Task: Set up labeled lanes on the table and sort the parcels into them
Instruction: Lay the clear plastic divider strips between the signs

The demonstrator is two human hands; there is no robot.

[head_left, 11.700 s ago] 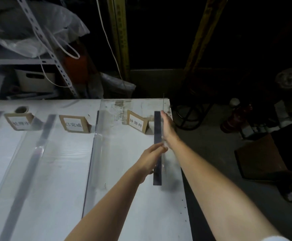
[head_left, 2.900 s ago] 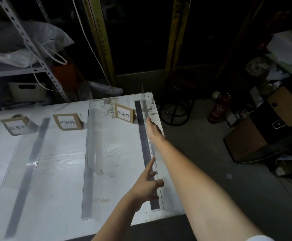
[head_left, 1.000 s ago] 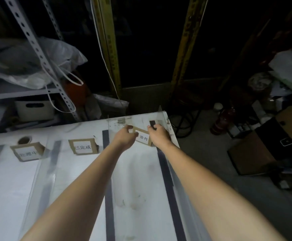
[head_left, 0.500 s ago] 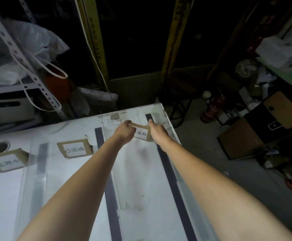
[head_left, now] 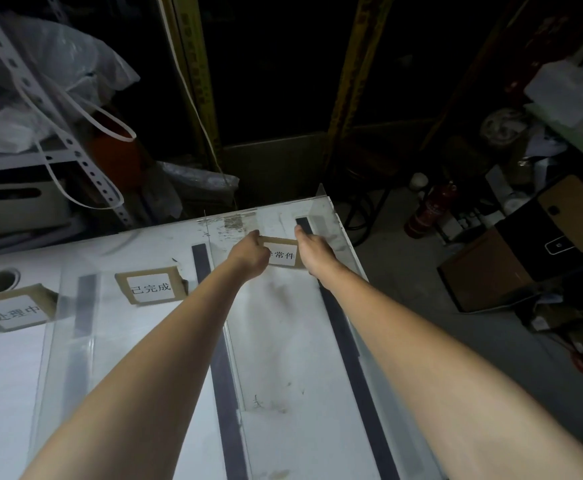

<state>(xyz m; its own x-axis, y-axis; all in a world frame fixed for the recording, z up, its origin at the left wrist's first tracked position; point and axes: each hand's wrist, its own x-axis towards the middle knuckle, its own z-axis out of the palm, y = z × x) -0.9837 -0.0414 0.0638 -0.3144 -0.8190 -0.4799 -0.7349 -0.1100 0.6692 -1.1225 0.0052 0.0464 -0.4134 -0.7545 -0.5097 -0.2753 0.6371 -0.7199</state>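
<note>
Both arms reach to the far right end of the white table. A cardboard lane label with a white paper face stands there between dark tape strips. My left hand grips its left edge and my right hand holds its right edge. Two more cardboard labels stand further left: the middle label and the left label. Clear acrylic dividers rise along the tape lines. No parcels are in sight.
A dark tape strip runs along the table's right edge and another tape strip down the middle. A tape roll sits far left. Cardboard boxes, a red extinguisher and clutter fill the floor right. Shelving with plastic bags stands back left.
My hands left the right-hand divider and tape strip and came together on the right label. Over the last second they have stayed on it, and it sits a little straighter.
</note>
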